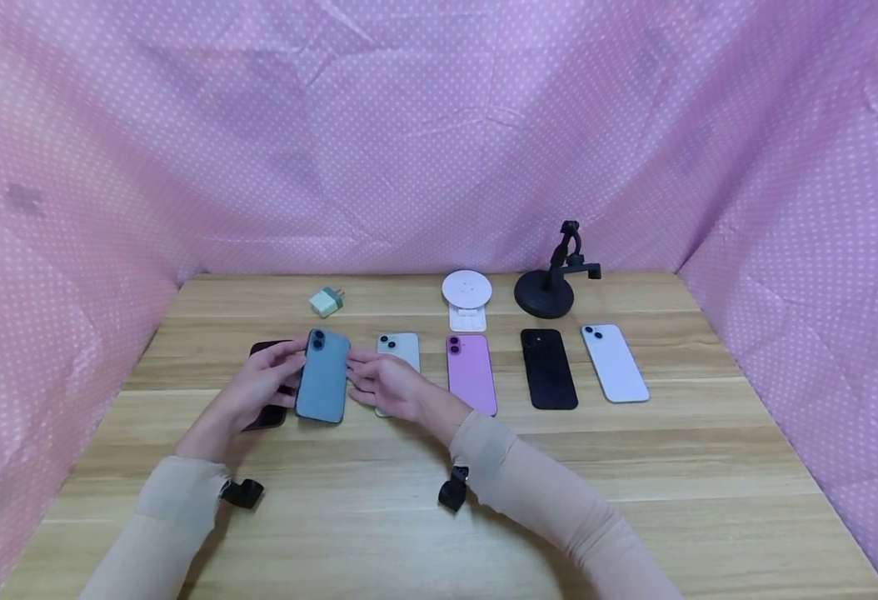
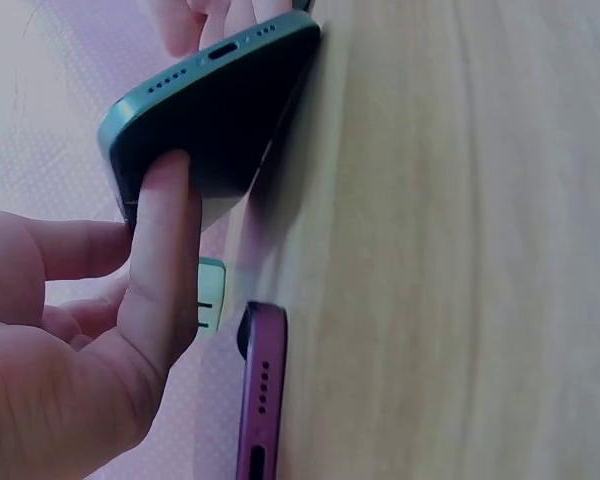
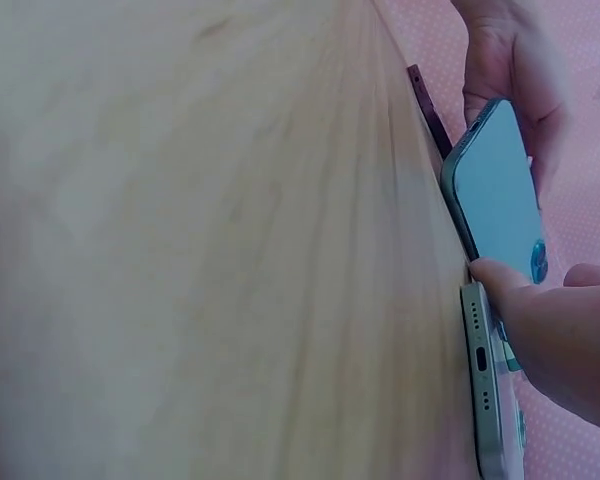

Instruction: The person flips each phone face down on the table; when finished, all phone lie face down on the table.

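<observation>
My left hand [image 1: 256, 385] pinches a blue phone [image 1: 322, 377] by its left edge. In the left wrist view, the thumb [image 2: 165, 230] presses on its dark screen side. The phone's back, with its camera lenses, faces up in the head view, and its left side is tilted up off the table. My right hand [image 1: 394, 385] is at the right edge, its extended fingers touching the phone. Partly hidden under the left hand lies a dark reddish phone [image 1: 268, 417]. A pale phone [image 1: 406, 347] is partly covered by the right hand.
A purple phone [image 1: 472, 375], a black phone [image 1: 549, 368] and a white phone [image 1: 616, 364] lie to the right. Behind them stand a green-white plug adapter [image 1: 326, 302], a white round charging stand [image 1: 466, 289] and a black phone holder [image 1: 546, 295]. Pink dotted cloth [image 1: 424, 133] surrounds the wooden table [image 1: 349, 517].
</observation>
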Demonstrator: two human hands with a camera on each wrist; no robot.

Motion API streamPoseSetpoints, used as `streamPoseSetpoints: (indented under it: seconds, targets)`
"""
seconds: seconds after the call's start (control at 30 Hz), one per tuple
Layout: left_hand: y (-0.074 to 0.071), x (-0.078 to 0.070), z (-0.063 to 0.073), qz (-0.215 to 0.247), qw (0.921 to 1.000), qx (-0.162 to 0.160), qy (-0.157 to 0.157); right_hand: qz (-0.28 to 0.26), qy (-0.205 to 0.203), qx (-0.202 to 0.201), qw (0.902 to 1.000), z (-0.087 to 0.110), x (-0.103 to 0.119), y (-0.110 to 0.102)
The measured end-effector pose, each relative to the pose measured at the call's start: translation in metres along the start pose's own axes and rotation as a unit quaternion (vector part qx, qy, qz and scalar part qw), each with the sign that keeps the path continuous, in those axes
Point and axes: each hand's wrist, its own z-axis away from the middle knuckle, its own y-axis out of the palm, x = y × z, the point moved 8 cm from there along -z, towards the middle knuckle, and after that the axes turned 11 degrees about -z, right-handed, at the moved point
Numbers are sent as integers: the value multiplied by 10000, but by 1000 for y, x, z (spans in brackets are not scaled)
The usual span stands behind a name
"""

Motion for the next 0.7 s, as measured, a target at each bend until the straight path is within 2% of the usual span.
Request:
streamPoseSetpoints:
  seconds: [0.13,0.27,0.47,0.7]
  targets:
    - [1,4,-2,-18,10000,14,-54,4,-9,-29,10000,0,1,-2]
    - [1,6,-4,-243,9997,54,-37,27,-20,-19,10000,-1,1,-3]
    - [-1,4,-7,-828,9966,27,-5,-25,50,-53,10000,-1,0,-3]
    - [-5,1,-9,-1506,9883,-150,-169,-172,131,-144,9997,-1,0,-2]
